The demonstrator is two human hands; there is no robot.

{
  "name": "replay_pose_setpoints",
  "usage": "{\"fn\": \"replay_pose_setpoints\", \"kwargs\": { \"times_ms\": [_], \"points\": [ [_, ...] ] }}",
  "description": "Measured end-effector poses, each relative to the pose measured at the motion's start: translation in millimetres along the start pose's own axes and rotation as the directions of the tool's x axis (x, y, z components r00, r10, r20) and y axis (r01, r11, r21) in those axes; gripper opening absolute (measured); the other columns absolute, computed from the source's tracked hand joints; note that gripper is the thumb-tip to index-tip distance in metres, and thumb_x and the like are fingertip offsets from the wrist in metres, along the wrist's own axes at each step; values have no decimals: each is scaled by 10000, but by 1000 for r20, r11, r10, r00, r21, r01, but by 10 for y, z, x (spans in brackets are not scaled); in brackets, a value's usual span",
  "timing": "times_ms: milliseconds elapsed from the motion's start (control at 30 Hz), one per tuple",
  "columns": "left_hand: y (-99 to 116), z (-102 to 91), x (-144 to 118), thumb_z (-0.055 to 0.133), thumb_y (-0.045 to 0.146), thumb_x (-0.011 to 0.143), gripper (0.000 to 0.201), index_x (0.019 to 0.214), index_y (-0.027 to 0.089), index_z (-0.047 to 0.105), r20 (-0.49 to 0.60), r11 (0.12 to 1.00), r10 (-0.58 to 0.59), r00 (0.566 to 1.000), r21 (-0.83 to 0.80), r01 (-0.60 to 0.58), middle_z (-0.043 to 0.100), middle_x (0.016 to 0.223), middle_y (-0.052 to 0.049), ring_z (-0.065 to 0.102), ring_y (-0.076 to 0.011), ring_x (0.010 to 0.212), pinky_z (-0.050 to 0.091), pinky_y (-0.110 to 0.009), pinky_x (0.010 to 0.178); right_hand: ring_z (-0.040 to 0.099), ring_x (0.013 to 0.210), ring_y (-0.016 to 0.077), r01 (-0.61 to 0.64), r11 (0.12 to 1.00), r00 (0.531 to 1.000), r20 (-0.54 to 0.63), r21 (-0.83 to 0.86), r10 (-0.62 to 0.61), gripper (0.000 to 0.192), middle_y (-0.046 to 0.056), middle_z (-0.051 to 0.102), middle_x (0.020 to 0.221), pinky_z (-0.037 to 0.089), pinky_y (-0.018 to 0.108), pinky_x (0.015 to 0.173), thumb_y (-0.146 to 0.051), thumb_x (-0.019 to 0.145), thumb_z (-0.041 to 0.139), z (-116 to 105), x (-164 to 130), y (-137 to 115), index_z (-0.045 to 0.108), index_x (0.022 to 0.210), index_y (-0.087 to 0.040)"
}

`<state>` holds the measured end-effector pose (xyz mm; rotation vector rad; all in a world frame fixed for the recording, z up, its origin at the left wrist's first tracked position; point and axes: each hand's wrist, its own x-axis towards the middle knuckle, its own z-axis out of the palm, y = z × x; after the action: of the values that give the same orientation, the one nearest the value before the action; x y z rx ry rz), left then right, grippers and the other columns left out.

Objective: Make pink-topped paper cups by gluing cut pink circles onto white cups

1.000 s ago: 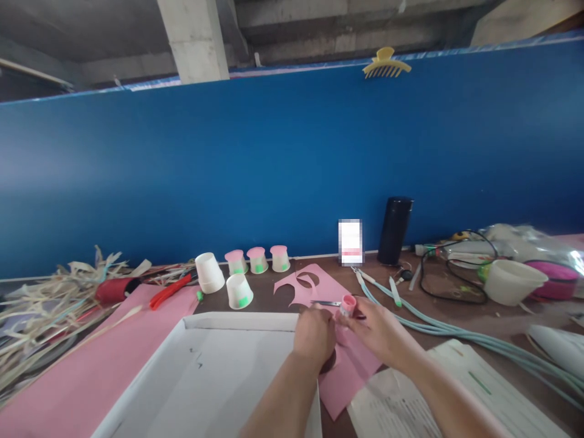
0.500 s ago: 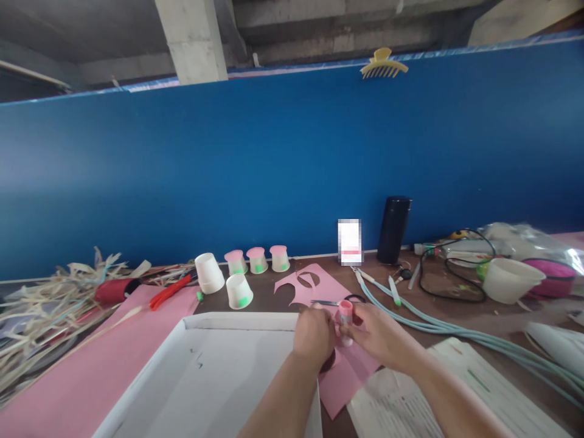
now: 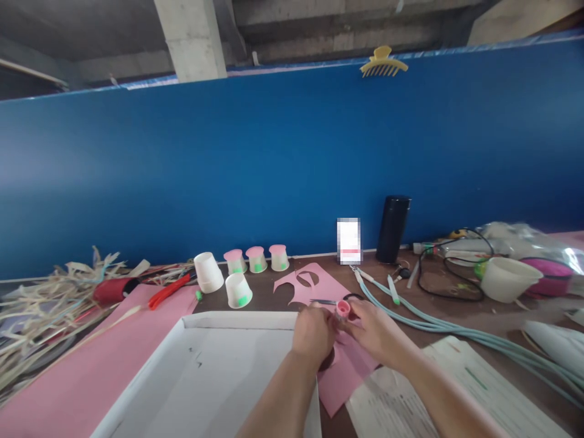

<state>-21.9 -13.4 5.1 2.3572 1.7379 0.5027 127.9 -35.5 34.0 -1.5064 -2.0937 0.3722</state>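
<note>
Both hands, left and right, seemingly grip the pink tube between them.

A black flask stands by the blue wall; paper cups sit left.

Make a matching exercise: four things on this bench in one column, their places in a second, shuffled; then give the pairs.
Things
1. hair clip
2. flask
3. scissors
4. straw

Places
A. far left of the bench
B. on the pink sheet, just beyond the hands
C. on top of the blue wall
D. upright against the wall, right of centre

Pairs: 1-C, 2-D, 3-B, 4-A
</note>
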Motion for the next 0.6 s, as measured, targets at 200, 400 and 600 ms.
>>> {"fn": "replay_pose_setpoints", "kwargs": {
  "times_ms": [200,400,600],
  "points": [
    [-3,12,8,415,259,864,305,757,175,687,-3,1000,-8,1000,3,8,658,844,-81,590,-181,768,397,-271,676,607,751,194,-53,991,994,-91,125,65,172,28,666,807,409,266,663,-358,812,501,-143,-12,31,582,782,-210],
    [9,18,7,413,246,864,313,725,157,679,-18,1000,-3,1000,18,3,640,813,-88,576,-180,738,382,-272,647,647,737,214,-228,929,940,-183,292,288,304,29,702,761,435,254,631,-478,779,522,-300,56,225,632,825,-198],
    [-22,29,-28,432,244,850,289,690,178,664,-53,998,56,997,-2,-56,636,823,-63,558,-171,737,365,-270,640,609,552,189,-491,805,749,-311,332,585,435,33,638,575,382,250,493,-591,759,475,-362,110,600,624,761,-182]
  ]
}}
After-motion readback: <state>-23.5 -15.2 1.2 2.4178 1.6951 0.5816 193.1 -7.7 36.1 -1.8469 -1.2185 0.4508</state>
